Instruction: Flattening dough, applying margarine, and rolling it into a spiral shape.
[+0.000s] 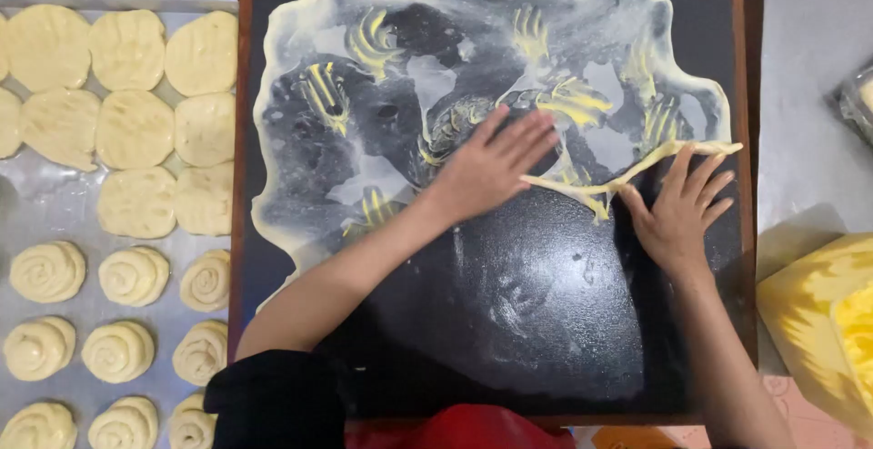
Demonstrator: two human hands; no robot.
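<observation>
Hands are stretching thin dough (382,76) on a black board (546,322).
The left hand (491,162) is lying flat and wide on the dough; the right hand (680,208) is pressing open-fingered on its rolled edge, by the board's right side.

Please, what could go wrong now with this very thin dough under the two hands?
1. The stretched dough sheet is nearly see-through with gaps already; the left hand pressing on it could tear it more.
2. The right hand touches a thin folded dough edge; a hard pull might snap it.
3. The sheet's far edge reaches the dark board rim and may slip over.
</observation>
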